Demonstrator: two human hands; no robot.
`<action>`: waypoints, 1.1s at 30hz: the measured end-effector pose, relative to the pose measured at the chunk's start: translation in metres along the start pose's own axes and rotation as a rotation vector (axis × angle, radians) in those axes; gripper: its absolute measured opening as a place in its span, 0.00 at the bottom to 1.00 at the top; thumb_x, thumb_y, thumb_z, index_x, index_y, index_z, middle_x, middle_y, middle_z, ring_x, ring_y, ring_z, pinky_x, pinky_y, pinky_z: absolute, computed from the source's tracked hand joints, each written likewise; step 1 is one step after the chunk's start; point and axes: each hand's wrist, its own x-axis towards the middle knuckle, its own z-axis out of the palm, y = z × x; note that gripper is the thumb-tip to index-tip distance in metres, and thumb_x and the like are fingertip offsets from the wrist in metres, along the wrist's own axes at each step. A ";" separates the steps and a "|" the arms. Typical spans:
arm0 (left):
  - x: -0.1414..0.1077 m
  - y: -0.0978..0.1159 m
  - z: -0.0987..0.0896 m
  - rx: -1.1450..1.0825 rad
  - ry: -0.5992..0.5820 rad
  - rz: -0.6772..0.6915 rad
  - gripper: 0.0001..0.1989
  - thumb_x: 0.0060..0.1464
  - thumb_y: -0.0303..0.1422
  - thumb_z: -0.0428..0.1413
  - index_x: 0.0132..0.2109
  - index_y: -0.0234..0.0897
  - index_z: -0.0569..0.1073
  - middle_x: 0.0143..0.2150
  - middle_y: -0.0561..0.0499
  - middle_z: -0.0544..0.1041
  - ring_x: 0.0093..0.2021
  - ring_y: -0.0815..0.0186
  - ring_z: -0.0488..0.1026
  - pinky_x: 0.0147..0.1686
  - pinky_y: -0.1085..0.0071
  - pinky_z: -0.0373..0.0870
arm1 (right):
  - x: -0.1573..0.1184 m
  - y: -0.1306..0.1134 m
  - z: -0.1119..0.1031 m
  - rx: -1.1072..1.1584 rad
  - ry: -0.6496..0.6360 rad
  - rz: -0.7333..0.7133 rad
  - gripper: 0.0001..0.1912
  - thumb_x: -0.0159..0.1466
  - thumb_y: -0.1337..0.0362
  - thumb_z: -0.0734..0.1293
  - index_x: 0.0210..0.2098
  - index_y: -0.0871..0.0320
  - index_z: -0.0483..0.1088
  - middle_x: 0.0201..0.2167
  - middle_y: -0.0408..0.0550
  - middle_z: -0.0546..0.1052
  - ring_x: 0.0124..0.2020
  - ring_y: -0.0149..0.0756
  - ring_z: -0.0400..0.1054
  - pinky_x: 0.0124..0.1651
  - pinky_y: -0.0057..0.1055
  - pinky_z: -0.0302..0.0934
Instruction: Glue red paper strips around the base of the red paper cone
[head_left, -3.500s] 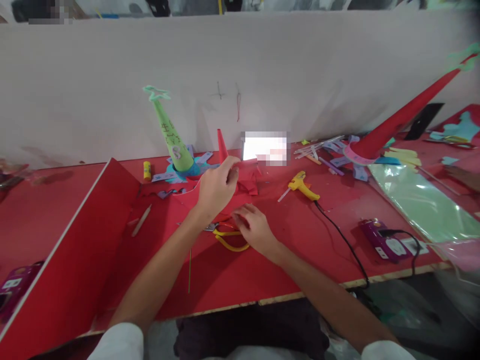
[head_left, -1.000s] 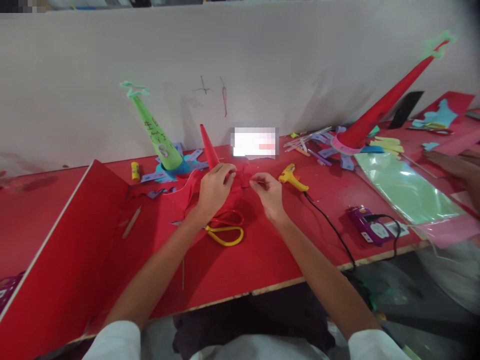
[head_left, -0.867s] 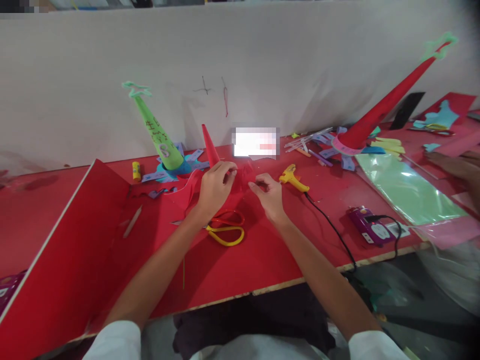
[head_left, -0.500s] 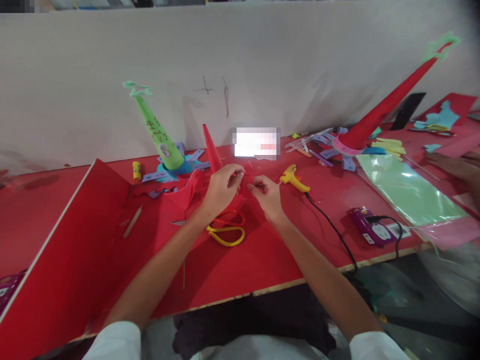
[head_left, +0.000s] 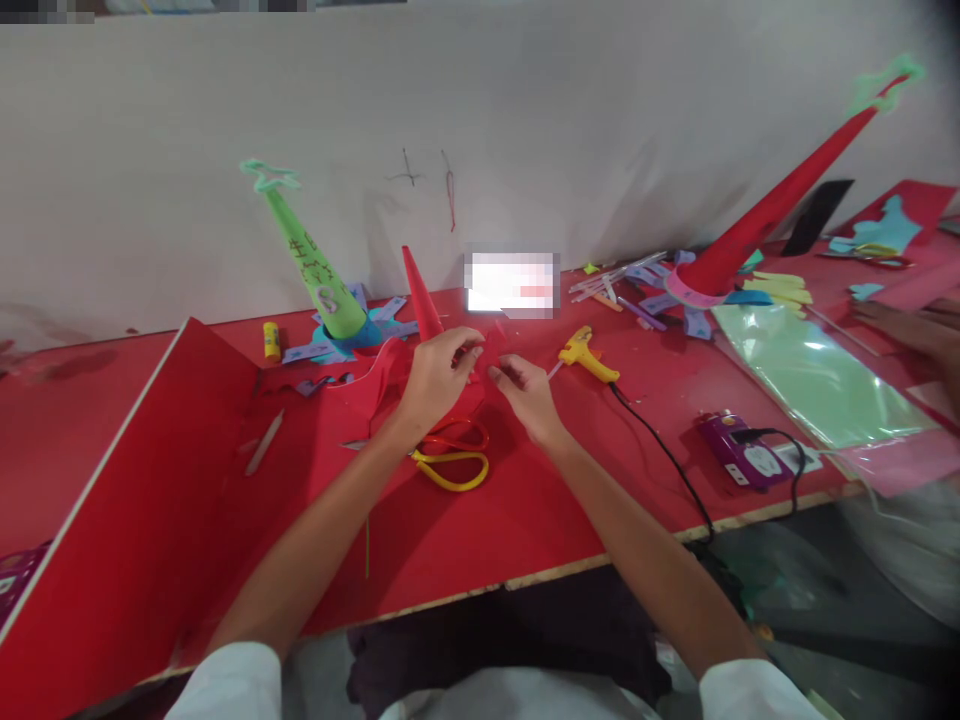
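Note:
My left hand (head_left: 448,372) is closed, its fingertips pinched beside red pieces at the table's middle; what it holds, if anything, is too small to name. To its right, my right hand (head_left: 529,390) has thumb and fingers pressed together, its contents also unclear. A gap separates the two hands. Behind my left hand a red cone (head_left: 421,290) leans up, and curved red sheets (head_left: 379,385) lie to its left. Scissors with red and yellow handles (head_left: 465,485) rest below my left hand. A yellow glue gun (head_left: 589,357) lies right of my right hand.
A green cone (head_left: 322,275) stands at the back left, near a glue stick (head_left: 271,342). A red board (head_left: 142,480) rises at left. At right are a red cone (head_left: 780,205), a purple box (head_left: 739,452) with a cable, green sheets (head_left: 817,370) and another person's hand (head_left: 907,325).
My hands have moved slightly apart, my left hand shifting a little left. The view has shifted slightly.

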 end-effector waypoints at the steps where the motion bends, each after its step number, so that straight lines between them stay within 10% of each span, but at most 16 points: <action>1: 0.001 -0.001 0.000 0.001 0.009 -0.004 0.07 0.65 0.26 0.56 0.46 0.38 0.78 0.37 0.52 0.83 0.31 0.70 0.77 0.36 0.73 0.74 | 0.000 0.000 0.000 -0.016 -0.008 0.000 0.15 0.65 0.52 0.70 0.29 0.54 0.68 0.25 0.39 0.66 0.29 0.33 0.60 0.34 0.32 0.56; 24: 0.002 -0.002 0.003 0.042 -0.002 -0.036 0.23 0.61 0.28 0.63 0.62 0.41 0.73 0.51 0.47 0.82 0.36 0.69 0.78 0.39 0.71 0.75 | -0.001 0.003 0.002 -0.065 0.035 0.013 0.26 0.63 0.48 0.72 0.21 0.53 0.55 0.21 0.36 0.53 0.25 0.29 0.47 0.28 0.31 0.42; 33: 0.004 0.003 -0.013 0.187 0.133 0.089 0.05 0.67 0.27 0.56 0.45 0.40 0.76 0.45 0.48 0.80 0.40 0.66 0.76 0.41 0.69 0.73 | -0.001 0.005 -0.001 -0.130 0.066 -0.029 0.27 0.69 0.46 0.67 0.22 0.53 0.54 0.21 0.37 0.53 0.25 0.31 0.48 0.29 0.32 0.45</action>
